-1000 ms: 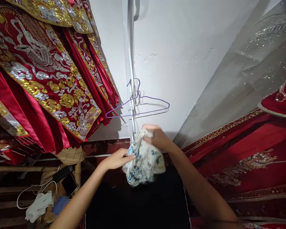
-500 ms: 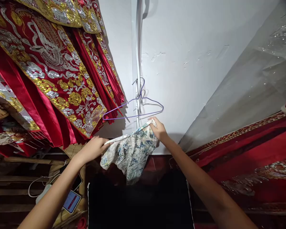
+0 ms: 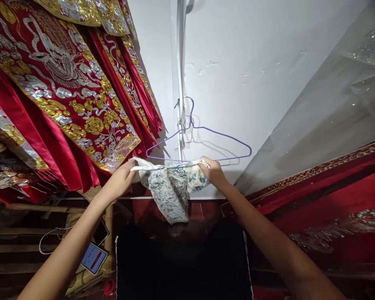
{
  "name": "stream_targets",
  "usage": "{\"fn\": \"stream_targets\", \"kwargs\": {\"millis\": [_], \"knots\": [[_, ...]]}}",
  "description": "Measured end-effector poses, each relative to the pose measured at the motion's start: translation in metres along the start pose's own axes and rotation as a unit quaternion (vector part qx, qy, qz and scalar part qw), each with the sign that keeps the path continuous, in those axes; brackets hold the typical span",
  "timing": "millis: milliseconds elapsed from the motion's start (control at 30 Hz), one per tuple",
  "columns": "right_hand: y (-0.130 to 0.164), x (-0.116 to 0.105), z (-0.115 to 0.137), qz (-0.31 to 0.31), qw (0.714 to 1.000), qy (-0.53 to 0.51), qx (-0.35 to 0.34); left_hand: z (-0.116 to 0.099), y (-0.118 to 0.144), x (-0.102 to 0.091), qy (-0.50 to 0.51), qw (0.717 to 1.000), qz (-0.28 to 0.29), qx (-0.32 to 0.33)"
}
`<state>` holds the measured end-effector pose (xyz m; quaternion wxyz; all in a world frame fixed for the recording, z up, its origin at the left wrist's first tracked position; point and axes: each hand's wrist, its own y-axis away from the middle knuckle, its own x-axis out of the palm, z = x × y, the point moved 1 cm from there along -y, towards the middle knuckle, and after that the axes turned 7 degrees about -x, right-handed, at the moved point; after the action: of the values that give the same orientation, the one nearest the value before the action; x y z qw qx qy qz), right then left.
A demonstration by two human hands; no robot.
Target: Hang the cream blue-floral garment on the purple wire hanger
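Two hands stretched a patterned cloth under a wire hanger.

The left hand [image 3: 120, 179] and right hand [image 3: 213, 171] each pinched a top corner of the white-and-blue floral fabric piece [image 3: 170, 187], held taut just below the purple wire hanger [image 3: 203, 143] on the far white wall [image 3: 253, 62].

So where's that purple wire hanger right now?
The purple wire hanger hangs on the white wall at the middle of the head view, just above the patterned cloth stretched between the left hand and right hand.
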<state>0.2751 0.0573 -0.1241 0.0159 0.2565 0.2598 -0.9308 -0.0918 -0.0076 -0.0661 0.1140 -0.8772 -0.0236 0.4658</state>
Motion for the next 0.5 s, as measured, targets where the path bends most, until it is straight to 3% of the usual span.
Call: {"fn": "stream_targets", "kwargs": {"millis": [133,267,400,500], "knots": [[0.011,-0.019,0.017,0.045,0.996,-0.075,0.032,-0.017,-0.032,0.004,0.081,0.994,-0.065,0.040],[0.016,-0.019,0.030,0.060,0.995,-0.071,0.024,-0.049,-0.054,0.014,0.142,0.985,-0.037,0.087],[0.021,-0.017,0.043,0.037,0.998,-0.044,0.016,-0.076,-0.061,0.015,0.039,0.989,-0.001,0.142],[0.025,-0.023,0.060,0.059,0.996,-0.060,0.028,-0.081,-0.068,0.013,-0.036,0.986,-0.018,0.161]]}}
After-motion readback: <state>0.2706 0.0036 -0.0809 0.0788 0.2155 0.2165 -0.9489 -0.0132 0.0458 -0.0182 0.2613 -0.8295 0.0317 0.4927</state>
